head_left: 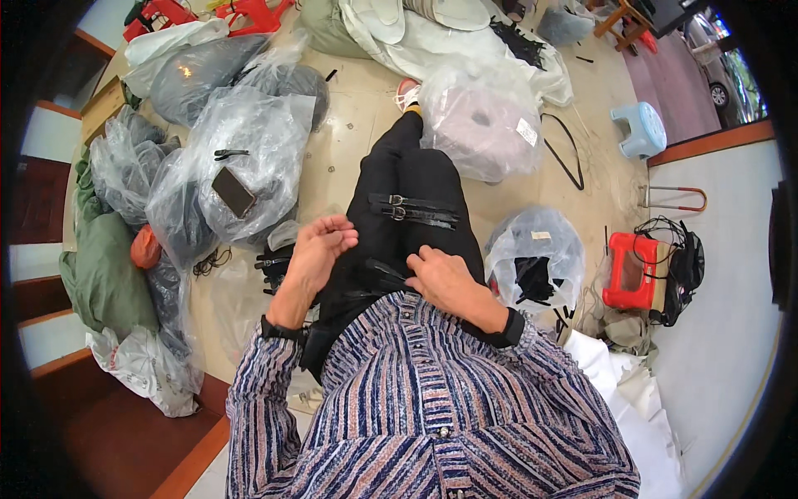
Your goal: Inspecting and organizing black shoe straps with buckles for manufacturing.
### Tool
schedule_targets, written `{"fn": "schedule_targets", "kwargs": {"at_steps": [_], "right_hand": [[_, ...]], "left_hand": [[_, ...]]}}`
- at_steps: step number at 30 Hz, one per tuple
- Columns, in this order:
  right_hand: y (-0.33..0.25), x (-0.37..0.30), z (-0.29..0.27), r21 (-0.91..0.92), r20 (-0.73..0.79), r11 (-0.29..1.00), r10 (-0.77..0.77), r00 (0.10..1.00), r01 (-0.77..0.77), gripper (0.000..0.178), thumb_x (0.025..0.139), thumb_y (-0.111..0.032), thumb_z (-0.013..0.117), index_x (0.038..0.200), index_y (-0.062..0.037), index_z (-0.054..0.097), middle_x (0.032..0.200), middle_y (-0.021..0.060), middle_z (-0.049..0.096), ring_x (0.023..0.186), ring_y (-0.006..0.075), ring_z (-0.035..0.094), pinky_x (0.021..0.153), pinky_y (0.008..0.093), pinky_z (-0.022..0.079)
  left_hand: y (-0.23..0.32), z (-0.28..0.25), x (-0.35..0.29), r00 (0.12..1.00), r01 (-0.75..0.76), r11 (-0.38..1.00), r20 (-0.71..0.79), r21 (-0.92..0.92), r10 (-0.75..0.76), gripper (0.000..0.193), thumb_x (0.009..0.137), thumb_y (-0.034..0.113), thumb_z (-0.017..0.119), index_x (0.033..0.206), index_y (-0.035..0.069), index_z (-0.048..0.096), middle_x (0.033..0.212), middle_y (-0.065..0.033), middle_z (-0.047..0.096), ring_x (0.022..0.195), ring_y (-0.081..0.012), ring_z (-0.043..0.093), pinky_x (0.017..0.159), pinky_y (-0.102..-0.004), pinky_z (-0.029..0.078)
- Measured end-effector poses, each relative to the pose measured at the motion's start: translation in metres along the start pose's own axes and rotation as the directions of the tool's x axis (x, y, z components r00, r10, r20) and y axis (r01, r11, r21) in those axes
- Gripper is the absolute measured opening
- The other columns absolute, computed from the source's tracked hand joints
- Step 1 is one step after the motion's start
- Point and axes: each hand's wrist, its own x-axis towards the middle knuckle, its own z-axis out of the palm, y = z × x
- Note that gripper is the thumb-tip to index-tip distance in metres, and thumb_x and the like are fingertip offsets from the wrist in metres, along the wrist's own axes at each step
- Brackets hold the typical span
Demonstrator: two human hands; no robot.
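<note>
At the far left a green sack (108, 270) slumps beside an orange bundle (145, 247), and next to them lie clear plastic bags (258, 125) filled with dark contents. A dark-screened phone (233, 193) rests on the plastic, with a small black clip (231, 154) just above it. Near the person's left hip is a bunch of black straps (273, 270), partly hidden by the forearm. The left hand (326, 249) is raised over the left edge of the lap, its fingers half curled; whether it pinches anything thin I cannot tell. Across the black-trousered thighs, ahead of both hands and between them, lie two buckled straps (413, 210), side by side. Closer to the waist, a black strip (385, 274) reaches toward the right hand (449, 281), whose fingers are bent at its end; whether they grasp it or only touch it I cannot tell. Beyond the knees sits a pinkish round bundle (490, 129) wrapped in clear plastic. Right of the lap stands an open clear bag (553, 241) with black strips inside, then, farther right, a red stool (617, 270) and, nearer the doorway, a pale blue stool (638, 130).
</note>
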Motion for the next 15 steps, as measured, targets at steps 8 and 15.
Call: {"fn": "schedule_targets", "kwargs": {"at_steps": [8, 15], "right_hand": [[0.002, -0.005, 0.003, -0.075, -0.031, 0.996, -0.048, 0.998, 0.045, 0.013, 0.073, -0.009, 0.056, 0.082, 0.0009, 0.056, 0.08, 0.0159, 0.054, 0.078, 0.0306, 0.056, 0.067, 0.0391, 0.047], [0.0, -0.017, -0.007, 0.102, -0.123, 0.99, 0.11, 0.986, -0.097, 0.015, 0.08, -0.012, 0.052, 0.088, 0.0, 0.051, 0.078, 0.0176, 0.056, 0.075, 0.0322, 0.056, 0.067, 0.0404, 0.045]], "left_hand": [[0.009, 0.031, -0.045, 0.934, 0.246, 0.908, 0.334, -0.341, -0.128, 0.037, 0.091, 0.022, 0.038, 0.114, -0.006, 0.042, 0.104, -0.0219, 0.055, 0.09, -0.0265, 0.058, 0.079, -0.0331, 0.05], [0.013, 0.047, -0.057, 0.903, 0.243, 0.919, 0.418, -0.311, -0.098, 0.025, 0.09, 0.012, 0.04, 0.109, -0.003, 0.047, 0.106, -0.022, 0.054, 0.094, -0.025, 0.057, 0.08, -0.0336, 0.049]]}}
